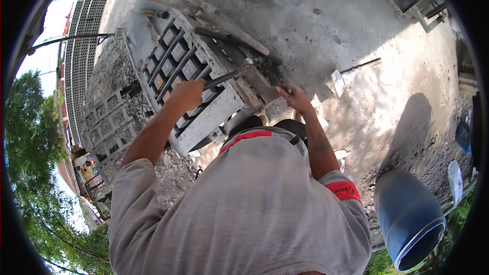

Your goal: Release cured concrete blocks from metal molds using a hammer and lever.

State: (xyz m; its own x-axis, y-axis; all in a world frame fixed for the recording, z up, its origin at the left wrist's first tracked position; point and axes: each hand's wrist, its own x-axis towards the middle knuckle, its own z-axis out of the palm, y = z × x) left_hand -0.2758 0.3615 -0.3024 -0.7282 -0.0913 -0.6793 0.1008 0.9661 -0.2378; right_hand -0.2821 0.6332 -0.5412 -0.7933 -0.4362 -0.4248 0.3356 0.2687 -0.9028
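- Landmark: slatted grey frame [178, 73], dark bars crossing over square cells; lies tilted ahead of the wearer, its pale near end closest to the body.
- Left hand [187, 95]: over the frame's right-hand, nearer part. Fingers clenched round a dark rod [226, 78], which slants up and right across the frame's edge to a pale knobbed end. Whether rod is fixed to frame or loose, cannot tell.
- Right hand [296, 99]: right of the frame's near end, well apart from the left. Fingers curled, seemingly grasping the end of a flat grey blade [262, 85]; exact hold partly hidden.
- Blade sits just beside the frame's right edge, below the rod's pale end; contact with frame not certain.
- Wooden poles [232, 39] at the frame's far right side, slanting down toward the blade.
- Bristle brush [153, 14] at the frame's far end.
- Hollow blocks [109, 127] in rows on the ground, left of the frame; taller block stack [89, 35] farther left and beyond.
- Thin pale sheet [337, 82] on ground, right of frame.
- Blue barrel [410, 219], well right and nearer than frame.
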